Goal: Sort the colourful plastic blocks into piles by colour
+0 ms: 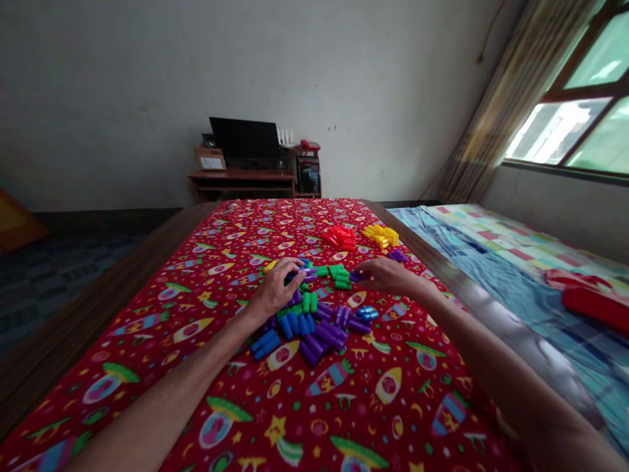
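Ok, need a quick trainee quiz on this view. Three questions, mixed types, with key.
1. True or false: the cluster of red pieces lies farther from the camera than the left hand.
2. What colour is the piece at the fingertips of the right hand? A) yellow B) purple C) red
3. Fill in: to the right of the monitor sits a ____ telephone.

Key: 1 true; 2 B; 3 red
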`<act>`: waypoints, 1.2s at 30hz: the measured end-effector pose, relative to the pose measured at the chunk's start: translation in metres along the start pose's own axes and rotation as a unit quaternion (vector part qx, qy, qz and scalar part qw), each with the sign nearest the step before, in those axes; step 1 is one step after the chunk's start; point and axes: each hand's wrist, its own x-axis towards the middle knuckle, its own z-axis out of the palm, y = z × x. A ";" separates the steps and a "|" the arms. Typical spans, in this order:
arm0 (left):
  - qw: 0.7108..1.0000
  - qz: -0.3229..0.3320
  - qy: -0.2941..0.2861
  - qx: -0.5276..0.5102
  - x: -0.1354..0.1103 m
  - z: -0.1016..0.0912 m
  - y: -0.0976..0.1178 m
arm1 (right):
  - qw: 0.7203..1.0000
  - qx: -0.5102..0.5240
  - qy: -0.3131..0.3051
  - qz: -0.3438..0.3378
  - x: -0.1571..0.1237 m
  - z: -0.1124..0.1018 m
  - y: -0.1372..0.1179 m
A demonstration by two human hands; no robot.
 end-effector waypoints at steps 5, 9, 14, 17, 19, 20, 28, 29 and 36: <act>1.000 0.006 0.001 0.004 0.000 0.000 0.002 | 0.968 -0.069 0.059 0.236 -0.010 -0.002 0.038; 1.000 0.006 -0.004 0.010 0.000 0.000 0.002 | 0.945 -0.096 0.044 0.308 -0.023 0.005 0.057; 1.000 0.021 -0.008 0.015 0.000 -0.001 -0.002 | 0.949 -0.073 0.129 0.279 -0.018 0.002 0.039; 0.998 0.056 -0.011 0.015 0.001 -0.003 -0.001 | 0.979 0.055 0.179 0.083 -0.005 0.011 0.001; 0.997 0.074 -0.001 0.024 0.001 -0.005 0.003 | 0.969 0.151 0.188 -0.057 0.004 0.025 -0.028; 0.996 0.081 -0.001 0.030 0.001 -0.006 0.006 | 0.961 0.181 0.191 -0.091 0.008 0.032 -0.041; 0.988 0.099 -0.063 0.102 0.001 -0.003 0.030 | 0.935 0.269 0.219 -0.077 0.017 0.043 -0.047; 0.986 0.093 -0.072 0.115 0.001 -0.003 0.032 | 0.936 0.254 0.236 -0.066 0.016 0.037 -0.036; 0.957 0.119 -0.225 0.137 -0.003 -0.012 0.039 | 0.917 0.143 0.332 0.169 -0.004 0.015 0.062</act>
